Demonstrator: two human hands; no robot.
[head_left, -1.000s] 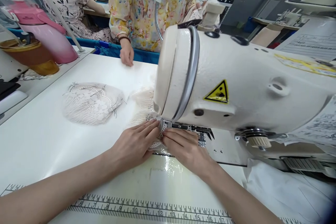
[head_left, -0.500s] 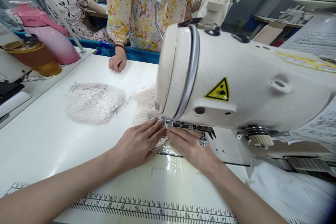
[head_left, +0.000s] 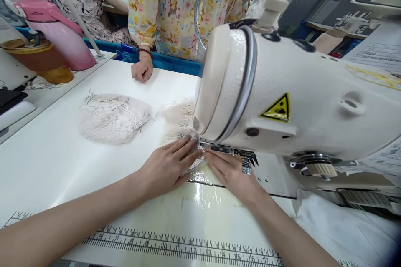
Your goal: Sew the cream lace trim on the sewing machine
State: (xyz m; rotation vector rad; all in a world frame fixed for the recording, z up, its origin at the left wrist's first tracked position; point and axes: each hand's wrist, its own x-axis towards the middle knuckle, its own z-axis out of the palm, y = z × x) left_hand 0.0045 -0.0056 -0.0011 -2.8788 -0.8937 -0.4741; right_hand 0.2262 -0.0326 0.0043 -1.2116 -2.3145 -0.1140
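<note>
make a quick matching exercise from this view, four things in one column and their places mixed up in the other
1. left hand
2. pink bottle
3. ruler markings
4. warning triangle

A. on the sewing machine
B. along the near edge of the table
C. on lace
D. beside the brown cup

Pairs: 1-C, 2-D, 3-B, 4-A

From the lace [head_left: 191,168] under your left hand [head_left: 169,164] and right hand [head_left: 233,171], the sewing machine [head_left: 282,87] stands at two o'clock, with the other lace bundle [head_left: 114,120] on the table [head_left: 94,179] at ten. A co-worker's hand [head_left: 143,70] rests farther off at eleven; beyond the bundle, on the neighbouring tabletop [head_left: 52,96], cup [head_left: 40,62] and bottle [head_left: 61,41] stand together. Nearer you, the ruler [head_left: 188,247] runs past six, and loose cloth [head_left: 341,227] lies at four.
</note>
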